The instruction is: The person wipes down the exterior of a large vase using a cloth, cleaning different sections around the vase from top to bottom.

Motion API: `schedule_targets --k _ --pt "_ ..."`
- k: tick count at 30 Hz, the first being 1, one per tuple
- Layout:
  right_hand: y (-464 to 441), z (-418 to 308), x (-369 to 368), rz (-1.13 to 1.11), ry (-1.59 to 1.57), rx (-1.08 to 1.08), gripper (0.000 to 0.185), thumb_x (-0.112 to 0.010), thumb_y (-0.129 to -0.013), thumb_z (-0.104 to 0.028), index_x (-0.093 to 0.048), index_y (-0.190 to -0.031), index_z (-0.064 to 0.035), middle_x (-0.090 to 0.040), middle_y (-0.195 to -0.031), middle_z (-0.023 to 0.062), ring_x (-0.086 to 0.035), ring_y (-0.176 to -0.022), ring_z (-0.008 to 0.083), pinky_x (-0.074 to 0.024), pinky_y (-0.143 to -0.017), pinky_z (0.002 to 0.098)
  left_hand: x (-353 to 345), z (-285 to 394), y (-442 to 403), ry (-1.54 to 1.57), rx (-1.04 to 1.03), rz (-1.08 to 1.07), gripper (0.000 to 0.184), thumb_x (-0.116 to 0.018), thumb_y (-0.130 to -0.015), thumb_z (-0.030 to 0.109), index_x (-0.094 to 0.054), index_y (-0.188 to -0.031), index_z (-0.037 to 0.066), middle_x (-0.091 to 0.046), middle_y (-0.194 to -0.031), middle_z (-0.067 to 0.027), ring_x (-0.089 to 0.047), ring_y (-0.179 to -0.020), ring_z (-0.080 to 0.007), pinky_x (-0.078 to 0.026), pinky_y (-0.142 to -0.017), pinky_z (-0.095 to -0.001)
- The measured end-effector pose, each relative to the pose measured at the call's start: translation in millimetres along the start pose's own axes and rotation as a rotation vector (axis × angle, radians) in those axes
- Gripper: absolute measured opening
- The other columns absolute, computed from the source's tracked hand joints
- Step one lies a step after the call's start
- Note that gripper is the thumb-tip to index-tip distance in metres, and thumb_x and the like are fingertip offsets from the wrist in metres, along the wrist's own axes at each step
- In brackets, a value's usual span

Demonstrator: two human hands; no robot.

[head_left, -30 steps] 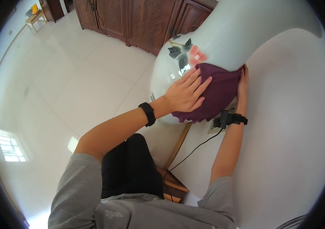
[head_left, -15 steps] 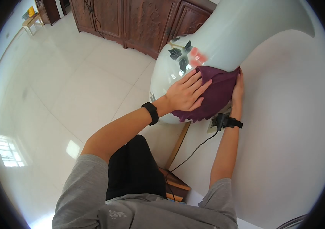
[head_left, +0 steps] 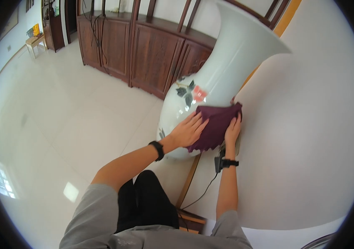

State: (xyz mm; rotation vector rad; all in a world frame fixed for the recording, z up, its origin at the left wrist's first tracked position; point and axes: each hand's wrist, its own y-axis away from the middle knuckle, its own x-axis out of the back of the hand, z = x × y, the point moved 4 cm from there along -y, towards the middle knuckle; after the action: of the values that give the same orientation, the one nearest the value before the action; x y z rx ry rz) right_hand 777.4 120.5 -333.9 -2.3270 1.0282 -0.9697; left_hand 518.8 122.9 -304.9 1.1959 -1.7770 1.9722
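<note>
We find the right hand (head_left: 232, 133) has moved lower along the right edge of the purple cloth (head_left: 215, 124), which we judge remains against the vase (head_left: 222, 76), right of centre; pinching cannot be confirmed. The left hand (head_left: 186, 133) lies flat, fingers slightly spread. Unlike earlier, the vase's whole flared mouth (head_left: 264, 36) and the far cabinet's (head_left: 154, 58) top show.

The floor (head_left: 60, 116) is pale, glossy and tiled, with a bright reflection (head_left: 71, 192) toward the lower left. On it stand a dark wooden cabinet (head_left: 156, 58) and, farther off, a small light stool (head_left: 35, 40).
</note>
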Motion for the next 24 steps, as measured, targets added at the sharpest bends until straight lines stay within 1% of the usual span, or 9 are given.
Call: schedule_targets --k 4,7,10,11,12,14,17,20,24 --pt "-1.8 14.2 14.3 0.079 -0.039 -0.035 0.032 -0.051 -0.104 -0.011 -0.060 -0.133 0.0004 -0.071 -0.114 0.0231 -0.069 -0.102 0.0345 -0.0521 -0.093 0.0381 30.9 -9.7 19.3 -0.027 -0.108 -0.004 0.054 -0.066 -0.083 0.017 -0.055 -0.133 -0.002 -0.062 -0.121 -0.0169 -0.059 -0.121 -0.0336 -0.050 -0.102 -0.0391" --pt "-18.4 6.3 23.0 0.080 -0.129 -0.012 0.025 -0.056 -0.102 -0.007 -0.066 -0.123 0.0012 -0.075 -0.099 0.0166 -0.071 -0.085 0.0237 -0.0546 -0.079 0.0315 77.2 -24.4 15.4 0.061 -0.064 -0.105 0.032 -0.065 -0.088 0.013 -0.060 -0.118 0.004 -0.068 -0.100 -0.0127 -0.069 -0.093 -0.0286 -0.057 -0.075 -0.0368" --pt "-27.7 -27.1 27.6 0.013 -0.252 -0.055 0.023 -0.056 -0.103 -0.010 -0.066 -0.121 0.0011 -0.074 -0.098 0.0117 -0.068 -0.084 0.0150 -0.0526 -0.076 0.0266 98.8 -41.3 7.1 0.099 0.255 -0.125 0.014 -0.063 -0.095 0.015 -0.058 -0.106 0.008 -0.065 -0.071 -0.0107 -0.063 -0.059 -0.0307 -0.052 -0.055 -0.0430" --pt "-33.2 -40.7 30.8 0.021 -0.323 -0.021 0.023 -0.053 -0.105 -0.010 -0.066 -0.121 0.0018 -0.074 -0.096 0.0083 -0.069 -0.084 0.0135 -0.0532 -0.076 0.0264 108.6 -49.2 1.5 0.102 0.316 0.036 0.011 -0.060 -0.101 0.019 -0.056 -0.102 0.009 -0.056 -0.054 -0.0118 -0.055 -0.045 -0.0347 -0.046 -0.046 -0.0454" --pt "-38.8 -54.1 35.4 0.048 -0.382 0.004 0.024 -0.052 -0.105 -0.009 -0.065 -0.121 0.0021 -0.073 -0.097 0.0086 -0.069 -0.085 0.0144 -0.0536 -0.076 0.0271 115.0 -59.9 -3.2 0.117 0.435 0.100 0.014 -0.056 -0.104 0.020 -0.055 -0.104 0.006 -0.058 -0.054 -0.0120 -0.058 -0.044 -0.0298 -0.046 -0.045 -0.0413" --pt "-44.6 -85.1 46.4 0.116 -0.499 0.041 0.024 -0.050 -0.106 -0.009 -0.064 -0.122 0.0029 -0.073 -0.098 0.0094 -0.070 -0.088 0.0164 -0.0544 -0.078 0.0285 154.1 -62.0 -28.0 0.529 0.756 0.185 0.016 -0.050 -0.107 0.019 -0.054 -0.104 0.004 -0.059 -0.053 -0.0109 -0.060 -0.044 -0.0240 -0.046 -0.044 -0.0386" --pt "-38.8 -141.3 59.5 0.090 -0.538 0.120 0.026 -0.050 -0.106 -0.008 -0.062 -0.126 0.0036 -0.073 -0.103 0.0115 -0.070 -0.096 0.0186 -0.0548 -0.083 0.0301 187.7 -58.8 -49.8 0.702 0.902 0.254 0.017 -0.046 -0.108 0.017 -0.052 -0.107 0.001 -0.064 -0.060 -0.0114 -0.063 -0.048 -0.0204 -0.048 -0.045 -0.0365" --pt "-37.0 -185.0 74.4 0.170 -0.475 0.241 0.027 -0.052 -0.103 -0.006 -0.061 -0.128 0.0028 -0.073 -0.109 0.0157 -0.070 -0.098 0.0221 -0.0541 -0.088 0.0316 186.5 -69.0 -60.4 0.650 0.649 0.488 0.016 -0.047 -0.107 0.014 -0.048 -0.113 -0.001 -0.070 -0.075 -0.0144 -0.069 -0.059 -0.0226 -0.053 -0.053 -0.0350" --pt "-39.0 -208.0 90.6 0.406 -0.200 0.503 0.043 -0.056 -0.099 -0.009 -0.051 -0.140 0.0007 -0.063 -0.125 0.0239 -0.064 -0.112 0.0362 -0.0519 -0.095 0.0419 189.9 -59.4 -70.0 0.286 0.395 0.501 0.029 -0.055 -0.103 0.011 -0.044 -0.125 -0.004 -0.069 -0.107 -0.0226 -0.070 -0.095 -0.0308 -0.056 -0.082 -0.0377"
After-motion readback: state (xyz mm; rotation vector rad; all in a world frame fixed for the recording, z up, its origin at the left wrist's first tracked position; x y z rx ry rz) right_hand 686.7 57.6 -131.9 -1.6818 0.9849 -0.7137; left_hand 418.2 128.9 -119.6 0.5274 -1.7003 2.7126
